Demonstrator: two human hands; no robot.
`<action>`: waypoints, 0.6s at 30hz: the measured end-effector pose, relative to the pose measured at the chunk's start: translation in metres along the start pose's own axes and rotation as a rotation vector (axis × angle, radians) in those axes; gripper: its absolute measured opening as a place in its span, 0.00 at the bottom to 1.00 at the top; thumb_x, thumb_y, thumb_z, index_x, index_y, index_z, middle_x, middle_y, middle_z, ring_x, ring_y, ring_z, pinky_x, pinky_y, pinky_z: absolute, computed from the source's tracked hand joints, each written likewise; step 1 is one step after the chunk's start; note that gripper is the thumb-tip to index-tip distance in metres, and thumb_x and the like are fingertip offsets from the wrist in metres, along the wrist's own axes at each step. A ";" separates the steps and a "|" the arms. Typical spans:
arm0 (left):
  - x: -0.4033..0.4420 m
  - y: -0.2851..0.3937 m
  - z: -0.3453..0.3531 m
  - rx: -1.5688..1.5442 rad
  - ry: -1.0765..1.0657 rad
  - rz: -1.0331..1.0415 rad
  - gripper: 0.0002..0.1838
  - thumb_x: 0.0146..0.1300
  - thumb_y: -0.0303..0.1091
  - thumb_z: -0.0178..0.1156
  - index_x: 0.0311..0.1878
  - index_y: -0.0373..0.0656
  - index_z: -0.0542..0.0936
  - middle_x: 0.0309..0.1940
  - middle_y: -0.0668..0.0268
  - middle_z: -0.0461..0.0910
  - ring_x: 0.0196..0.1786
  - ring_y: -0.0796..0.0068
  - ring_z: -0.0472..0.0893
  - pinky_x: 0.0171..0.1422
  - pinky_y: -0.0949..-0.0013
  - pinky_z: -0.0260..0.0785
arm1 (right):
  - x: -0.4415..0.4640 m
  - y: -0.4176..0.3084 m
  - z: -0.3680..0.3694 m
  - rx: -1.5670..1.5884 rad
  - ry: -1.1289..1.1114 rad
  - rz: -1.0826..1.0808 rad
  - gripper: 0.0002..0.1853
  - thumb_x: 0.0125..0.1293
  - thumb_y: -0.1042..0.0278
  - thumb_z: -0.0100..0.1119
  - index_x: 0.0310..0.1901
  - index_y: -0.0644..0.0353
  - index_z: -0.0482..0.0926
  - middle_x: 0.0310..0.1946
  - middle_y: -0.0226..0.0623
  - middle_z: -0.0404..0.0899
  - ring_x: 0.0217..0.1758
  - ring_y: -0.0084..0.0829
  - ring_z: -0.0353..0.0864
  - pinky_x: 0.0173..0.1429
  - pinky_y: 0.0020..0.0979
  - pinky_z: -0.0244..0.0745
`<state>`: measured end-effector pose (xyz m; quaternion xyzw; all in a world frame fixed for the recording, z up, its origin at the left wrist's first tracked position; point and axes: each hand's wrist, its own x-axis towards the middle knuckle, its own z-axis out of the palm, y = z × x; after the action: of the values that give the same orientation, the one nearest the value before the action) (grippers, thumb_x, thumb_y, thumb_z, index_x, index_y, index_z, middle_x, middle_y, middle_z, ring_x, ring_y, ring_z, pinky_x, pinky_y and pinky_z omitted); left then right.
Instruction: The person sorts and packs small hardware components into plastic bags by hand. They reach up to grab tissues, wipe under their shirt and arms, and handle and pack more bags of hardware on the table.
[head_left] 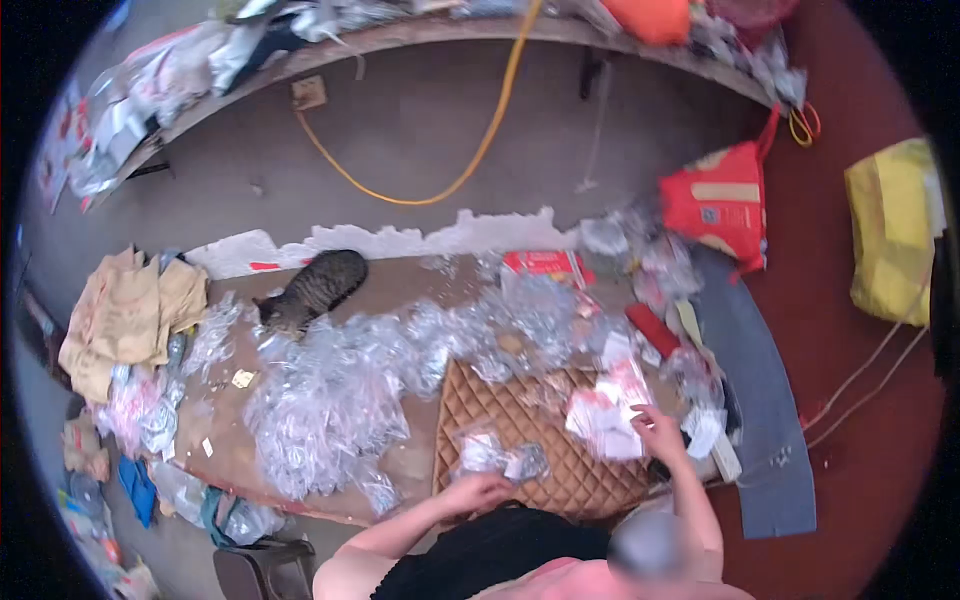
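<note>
My left hand (480, 492) is at the near edge of the brown quilted mat (570, 490), its fingers drawn together beside a small clear plastic packet (527, 462); what they hold is too small to tell. Another clear packet with something white in it (481, 450) lies just beyond. Further right, my right hand (657, 432) has its fingers apart at the edge of a pile of white and pink papers or cards (610, 415). A large heap of crumpled clear plastic bags (330, 420) spreads to the left of the mat.
A tabby cat (325, 285) lies behind the plastic heap. Tan cloth or sacks (125, 315) are piled at far left. A red bag (720, 205) and a yellow bag (890, 230) stand right. A yellow hose or cable (470, 165) hangs beyond. A dark stool (250, 570) is at lower left.
</note>
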<state>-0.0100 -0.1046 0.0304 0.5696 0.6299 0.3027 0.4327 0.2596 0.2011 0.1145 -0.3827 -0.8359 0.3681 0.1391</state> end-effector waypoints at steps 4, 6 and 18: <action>-0.038 -0.013 0.011 -0.110 0.087 -0.016 0.16 0.69 0.43 0.58 0.50 0.42 0.82 0.40 0.59 0.83 0.44 0.67 0.83 0.50 0.66 0.73 | 0.061 -0.060 -0.042 0.035 -0.054 -0.201 0.15 0.64 0.72 0.61 0.52 0.61 0.79 0.38 0.33 0.84 0.40 0.23 0.81 0.46 0.27 0.76; -0.054 -0.034 0.019 -0.108 0.164 -0.015 0.16 0.68 0.43 0.59 0.50 0.42 0.82 0.41 0.60 0.84 0.45 0.67 0.83 0.50 0.66 0.73 | 0.085 -0.106 -0.055 -0.090 -0.040 -0.326 0.14 0.64 0.67 0.61 0.51 0.60 0.80 0.38 0.37 0.84 0.41 0.29 0.82 0.46 0.30 0.76; -0.107 -0.081 0.028 0.022 0.558 -0.366 0.15 0.63 0.45 0.61 0.49 0.50 0.83 0.39 0.57 0.84 0.43 0.56 0.83 0.46 0.60 0.75 | 0.170 -0.395 -0.086 -0.402 0.250 -1.107 0.19 0.60 0.68 0.63 0.54 0.57 0.77 0.55 0.38 0.76 0.56 0.34 0.77 0.56 0.32 0.74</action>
<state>-0.0245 -0.2256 -0.0312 0.3470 0.8191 0.3574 0.2845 -0.0223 0.1987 0.4509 0.0501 -0.9415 0.0279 0.3321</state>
